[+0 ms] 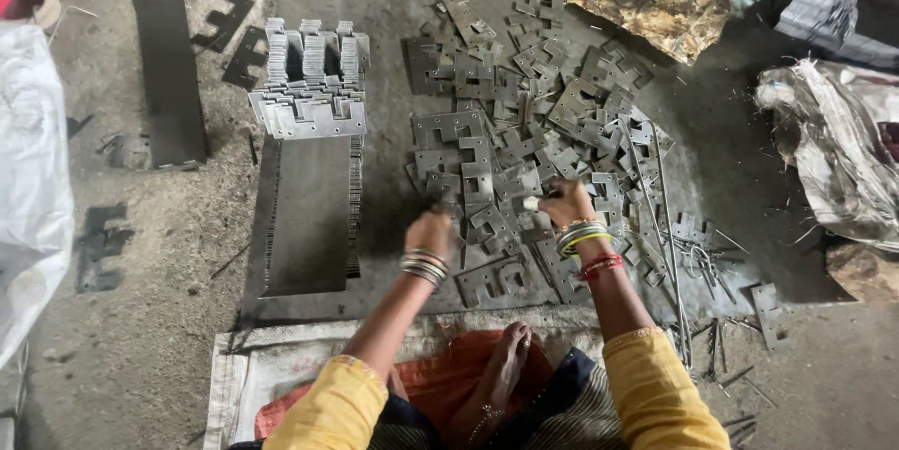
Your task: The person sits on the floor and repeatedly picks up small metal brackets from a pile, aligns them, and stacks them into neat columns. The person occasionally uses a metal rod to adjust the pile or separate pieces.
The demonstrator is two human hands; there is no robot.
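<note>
I sit on the floor facing a wide heap of flat grey metal hinge plates (552,122) with notched edges. My left hand (433,230) is closed around a plate at the near left edge of the heap. My right hand (564,202) grips another plate in the middle of the heap. Both wrists carry several bangles. To the left, an ordered stack of the same plates (311,85) stands on edge at the far end of a long flat steel sheet (309,216).
Thin metal rods (670,253) lie at the heap's right side. A white sack (33,169) stands at the left, crumpled plastic bags (833,141) at the right. A steel bar (169,57) and loose plates lie at the far left. A woven mat (243,366) covers the floor beneath me.
</note>
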